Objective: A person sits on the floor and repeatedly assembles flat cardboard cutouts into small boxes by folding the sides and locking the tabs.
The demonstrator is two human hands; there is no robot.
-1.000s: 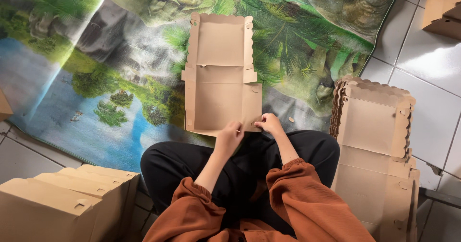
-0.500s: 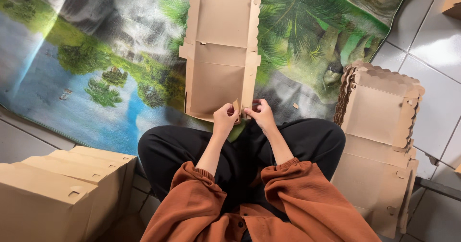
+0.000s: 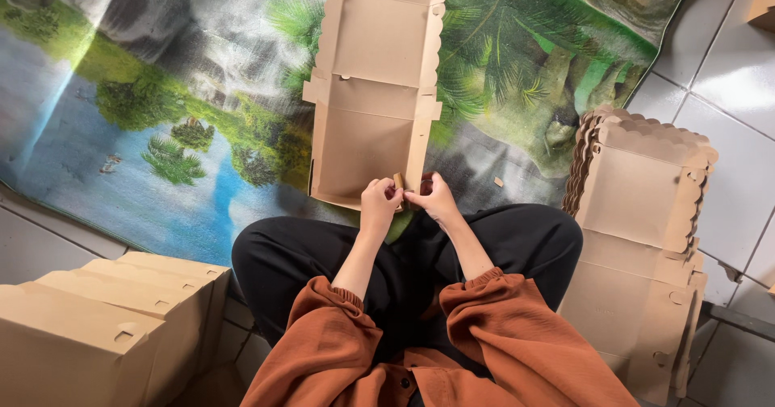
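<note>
A flat brown cardboard box blank (image 3: 373, 92) with scalloped edges lies on a printed landscape mat (image 3: 161, 116) in front of my crossed legs. Both hands meet at its near right corner. My left hand (image 3: 379, 201) pinches a small cardboard tab at that corner. My right hand (image 3: 434, 195) grips the same corner from the right, fingers closed on the side flap. I wear rust-orange sleeves and black trousers.
A stack of several flat scalloped box blanks (image 3: 646, 237) lies on the white tiled floor to my right. Folded, assembled brown boxes (image 3: 97, 326) stand at my left. A small cardboard scrap (image 3: 498, 182) lies on the mat.
The view has tilted so the box sits higher in frame. Both hands have closed in on the near right corner, and the corner tab now stands up between my fingers.
</note>
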